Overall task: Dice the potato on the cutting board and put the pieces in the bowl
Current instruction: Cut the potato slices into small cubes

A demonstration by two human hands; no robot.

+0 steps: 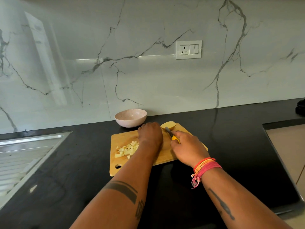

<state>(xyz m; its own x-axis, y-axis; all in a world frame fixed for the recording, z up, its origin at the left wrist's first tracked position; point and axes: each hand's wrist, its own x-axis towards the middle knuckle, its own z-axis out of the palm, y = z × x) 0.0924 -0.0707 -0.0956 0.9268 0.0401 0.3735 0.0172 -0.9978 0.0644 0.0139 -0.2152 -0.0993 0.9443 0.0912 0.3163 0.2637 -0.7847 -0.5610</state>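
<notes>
A wooden cutting board (165, 154) lies on the black bench (231, 146), with its hanging hole at the near left corner. At the far edge of the board sits a potato piece (168, 125), a rounded half with its pale cut face showing. The right hand (188, 148) has its fingers wrapped around the yellow handle of a knife (171, 135), and the grey blade points away from the person toward the potato piece, its tip just at or against it. The left hand (150, 133) rests palm down on the board just left of the blade, knuckles up and fingers bent forward; whatever lies under them is hidden, so I cannot tell whether those fingers grasp anything. On the left part of the board, near the left wrist, lies a loose heap of pale diced pieces (126, 149), some with bits of brown skin. A pale pink bowl (130, 117) stands on the bench just beyond the board's far left corner, close to the marble wall (148, 71). Bright thread bands (203, 167) circle the right wrist. A steel sink drainer (24, 154) is set in the bench at the left, and a socket plate (188, 49) is on the wall.
</notes>
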